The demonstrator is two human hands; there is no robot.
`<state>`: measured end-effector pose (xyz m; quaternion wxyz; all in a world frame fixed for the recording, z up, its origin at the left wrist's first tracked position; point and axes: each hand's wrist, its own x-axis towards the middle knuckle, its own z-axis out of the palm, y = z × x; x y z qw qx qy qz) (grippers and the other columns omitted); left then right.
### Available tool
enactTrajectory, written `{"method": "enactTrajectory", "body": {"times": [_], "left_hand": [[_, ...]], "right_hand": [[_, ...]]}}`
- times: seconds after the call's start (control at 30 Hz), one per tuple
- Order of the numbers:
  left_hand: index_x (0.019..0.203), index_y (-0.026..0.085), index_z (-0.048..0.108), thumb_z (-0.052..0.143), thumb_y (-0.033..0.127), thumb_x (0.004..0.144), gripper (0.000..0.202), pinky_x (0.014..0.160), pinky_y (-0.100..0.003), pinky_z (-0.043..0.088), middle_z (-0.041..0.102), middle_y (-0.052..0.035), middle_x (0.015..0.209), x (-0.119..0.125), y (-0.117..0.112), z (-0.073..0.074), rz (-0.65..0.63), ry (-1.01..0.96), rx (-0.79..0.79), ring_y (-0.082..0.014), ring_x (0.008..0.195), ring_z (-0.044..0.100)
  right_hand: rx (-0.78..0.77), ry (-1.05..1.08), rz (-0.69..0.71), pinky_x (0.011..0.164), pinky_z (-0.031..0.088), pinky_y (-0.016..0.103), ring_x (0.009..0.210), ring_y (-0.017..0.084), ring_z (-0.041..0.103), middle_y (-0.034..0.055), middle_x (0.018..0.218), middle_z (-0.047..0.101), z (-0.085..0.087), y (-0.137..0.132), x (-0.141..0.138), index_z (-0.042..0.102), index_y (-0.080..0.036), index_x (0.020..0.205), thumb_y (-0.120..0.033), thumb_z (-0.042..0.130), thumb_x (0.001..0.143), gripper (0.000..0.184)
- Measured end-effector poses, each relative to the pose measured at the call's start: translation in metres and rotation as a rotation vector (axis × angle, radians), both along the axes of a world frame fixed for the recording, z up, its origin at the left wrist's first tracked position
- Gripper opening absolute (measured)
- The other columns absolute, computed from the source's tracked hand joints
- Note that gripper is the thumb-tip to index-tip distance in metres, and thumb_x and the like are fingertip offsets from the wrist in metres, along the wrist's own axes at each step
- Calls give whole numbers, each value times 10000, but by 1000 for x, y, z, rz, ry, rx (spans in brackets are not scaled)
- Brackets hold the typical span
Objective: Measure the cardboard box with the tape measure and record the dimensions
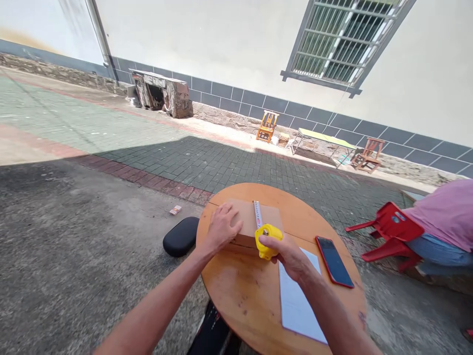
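Observation:
A brown cardboard box (271, 215) lies flat on a round wooden table (244, 291). My left hand (220, 228) rests on the box's left part, fingers spread flat on its top. My right hand (288, 254) grips a yellow tape measure (269, 238) at the box's near edge. Its white blade (257, 214) runs across the box top to the far edge.
A white sheet of paper (297, 303) and a red phone (334, 260) lie on the table's right side. A black stool cushion (181, 235) stands left of the table. A person in a pink top (445, 217) sits at right near a red plastic chair (389, 229).

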<state>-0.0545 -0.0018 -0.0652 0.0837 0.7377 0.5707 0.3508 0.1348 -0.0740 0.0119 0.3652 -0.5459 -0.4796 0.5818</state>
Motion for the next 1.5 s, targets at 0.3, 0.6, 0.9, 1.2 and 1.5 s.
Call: {"method": "enactTrajectory", "body": {"times": [0.3, 0.6, 0.9, 1.2, 1.5], "left_hand": [[1127, 216, 677, 603, 327, 849, 309, 1112, -472, 354, 539, -114, 1405, 1, -1, 2, -2, -24, -13, -296, 1338, 433], [1118, 214, 680, 615, 323, 847, 299, 1109, -468, 350, 535, -110, 1410, 0, -2, 4, 4, -30, -28, -291, 1339, 429], [1125, 194, 686, 621, 327, 845, 317, 1114, -467, 347, 538, -118, 1407, 1, -2, 4, -2, -30, -32, -295, 1334, 432], [1123, 199, 689, 628, 325, 842, 314, 1107, -473, 354, 546, -115, 1398, 1, -1, 3, 9, -31, -22, -296, 1324, 443], [1109, 176, 692, 656, 293, 824, 311, 1092, -500, 374, 576, -143, 1366, 0, 2, 9, -1, -41, 39, -320, 1311, 471]], "right_hand": [[6, 31, 16, 436, 338, 188, 614, 129, 515, -5, 722, 592, -3, -13, -3, 623, -185, 861, -456, 769, 680, 357], [35, 38, 22, 425, 338, 165, 636, 120, 533, -15, 766, 595, -17, -28, -11, 599, -184, 968, -438, 789, 674, 433], [40, 28, 26, 433, 301, 158, 623, 102, 502, -20, 754, 572, -22, -29, -18, 577, -170, 969, -456, 781, 667, 463], [29, 24, -3, 453, 272, 171, 615, 101, 476, -22, 760, 555, -26, -26, -18, 574, -176, 1030, -456, 795, 631, 536], [156, -51, 80, 656, 434, 265, 758, 167, 529, 9, 914, 610, -20, -71, -1, 504, -209, 1279, -402, 835, 589, 789]]}}
